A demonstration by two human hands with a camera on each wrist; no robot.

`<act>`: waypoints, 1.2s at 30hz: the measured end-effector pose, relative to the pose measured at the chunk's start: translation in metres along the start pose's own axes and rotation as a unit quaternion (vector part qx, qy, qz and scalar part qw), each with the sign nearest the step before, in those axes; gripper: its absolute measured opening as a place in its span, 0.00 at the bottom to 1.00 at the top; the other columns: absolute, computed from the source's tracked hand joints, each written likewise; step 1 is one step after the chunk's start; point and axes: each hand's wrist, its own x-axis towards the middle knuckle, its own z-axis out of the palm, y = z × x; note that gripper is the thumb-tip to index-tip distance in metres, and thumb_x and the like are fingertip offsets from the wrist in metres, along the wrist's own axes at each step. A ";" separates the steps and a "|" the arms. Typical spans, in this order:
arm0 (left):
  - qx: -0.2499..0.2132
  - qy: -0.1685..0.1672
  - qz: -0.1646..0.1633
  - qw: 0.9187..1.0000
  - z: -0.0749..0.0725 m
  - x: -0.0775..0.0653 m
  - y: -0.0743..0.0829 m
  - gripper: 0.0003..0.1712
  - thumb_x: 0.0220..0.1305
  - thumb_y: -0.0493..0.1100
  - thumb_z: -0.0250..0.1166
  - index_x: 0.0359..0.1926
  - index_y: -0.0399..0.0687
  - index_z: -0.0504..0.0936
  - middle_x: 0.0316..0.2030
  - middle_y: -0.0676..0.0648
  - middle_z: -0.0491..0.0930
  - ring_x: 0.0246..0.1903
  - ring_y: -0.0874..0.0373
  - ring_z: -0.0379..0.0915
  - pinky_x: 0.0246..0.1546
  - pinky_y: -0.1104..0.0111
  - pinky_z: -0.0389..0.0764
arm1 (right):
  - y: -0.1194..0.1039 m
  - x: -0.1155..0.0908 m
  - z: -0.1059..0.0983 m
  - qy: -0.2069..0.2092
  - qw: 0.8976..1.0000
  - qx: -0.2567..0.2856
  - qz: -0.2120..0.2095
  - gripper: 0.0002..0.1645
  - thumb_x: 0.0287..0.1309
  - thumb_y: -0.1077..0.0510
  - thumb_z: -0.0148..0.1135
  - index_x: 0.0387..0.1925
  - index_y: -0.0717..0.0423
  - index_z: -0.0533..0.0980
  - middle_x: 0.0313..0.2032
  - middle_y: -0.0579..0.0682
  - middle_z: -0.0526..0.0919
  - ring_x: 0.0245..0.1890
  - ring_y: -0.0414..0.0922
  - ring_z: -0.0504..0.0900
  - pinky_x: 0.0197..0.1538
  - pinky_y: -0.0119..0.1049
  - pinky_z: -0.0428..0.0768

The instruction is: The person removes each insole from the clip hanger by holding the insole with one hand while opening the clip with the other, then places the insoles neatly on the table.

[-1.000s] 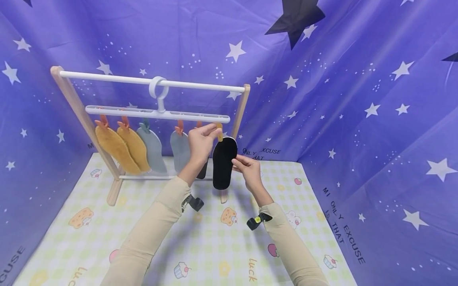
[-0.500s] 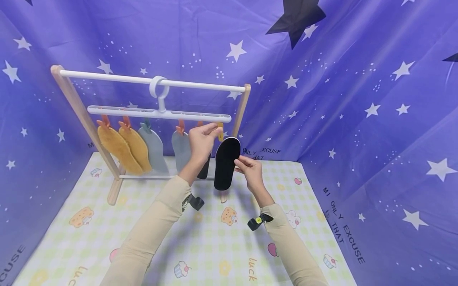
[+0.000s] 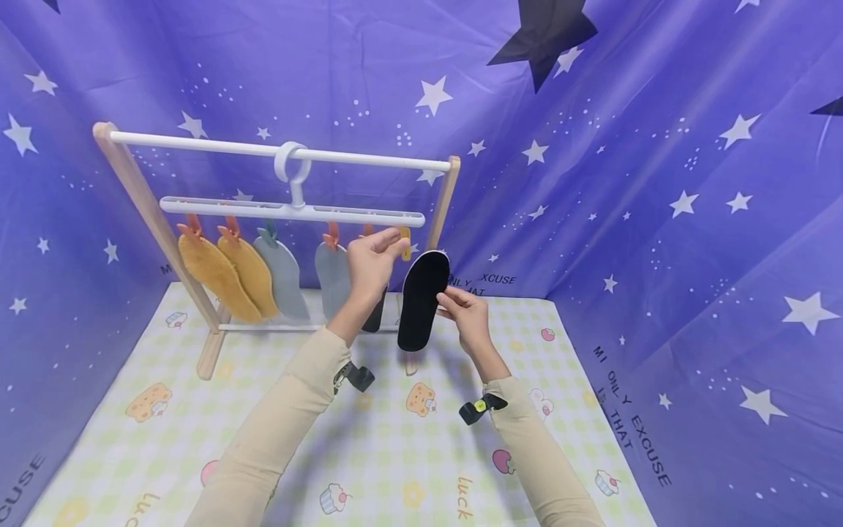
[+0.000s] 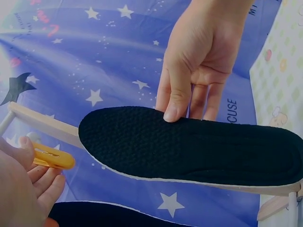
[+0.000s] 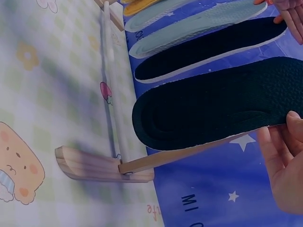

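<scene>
My right hand [image 3: 469, 316] pinches a black insole [image 3: 423, 301] by its side edge, thumb on the dark face. The insole hangs upright, its rounded top just right of a yellow clothespin [image 3: 405, 244]. Thumb and fingers of my left hand [image 3: 372, 263] pinch that clothespin beneath the right end of the white hanger [image 3: 299, 210]. In the left wrist view a gap shows between the clothespin [image 4: 56, 158] and the insole [image 4: 184, 146]. Behind my left hand a second black insole [image 5: 203, 49] hangs, seen in the right wrist view.
Two yellow insoles [image 3: 220, 277] and two grey-blue insoles [image 3: 282, 274] hang from orange and teal clothespins. The hanger hooks over the white rail of a wooden rack [image 3: 125, 190], which stands on a checked tablecloth [image 3: 263, 439]. A purple star-printed curtain [image 3: 626, 219] encloses the back and sides.
My right hand has moved slightly right with the black insole, which has tilted and shifted away from the yellow clothespin. My left hand has stayed in place on the clothespin.
</scene>
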 end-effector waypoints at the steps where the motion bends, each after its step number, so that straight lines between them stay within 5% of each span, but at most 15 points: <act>1: -0.002 -0.001 0.002 1.000 0.000 0.000 -0.001 0.17 0.59 0.36 0.75 0.48 0.33 0.88 0.45 0.36 0.88 0.47 0.45 0.87 0.53 0.61 0.87 | 0.000 0.000 0.000 0.001 1.000 0.000 0.000 0.16 0.61 0.75 0.64 0.51 0.80 0.78 0.31 0.39 0.91 0.33 0.36 0.89 0.39 0.35 0.90; 14: -0.035 -0.018 0.015 0.999 -0.002 -0.002 -0.002 0.17 0.59 0.31 0.73 0.50 0.30 0.86 0.46 0.33 0.86 0.49 0.42 0.86 0.50 0.65 0.87 | -0.011 0.005 -0.007 0.010 1.000 0.003 0.009 0.10 0.62 0.74 0.64 0.38 0.59 0.85 0.29 0.40 0.90 0.31 0.36 0.89 0.38 0.33 0.90; 36: -0.032 -0.027 0.018 0.999 -0.004 -0.003 -0.004 0.18 0.60 0.31 0.72 0.51 0.30 0.85 0.47 0.34 0.87 0.49 0.42 0.86 0.49 0.68 0.87 | -0.013 0.024 -0.034 0.033 0.996 -0.016 0.080 0.08 0.64 0.74 0.61 0.44 0.68 0.80 0.24 0.38 0.87 0.26 0.33 0.87 0.33 0.31 0.89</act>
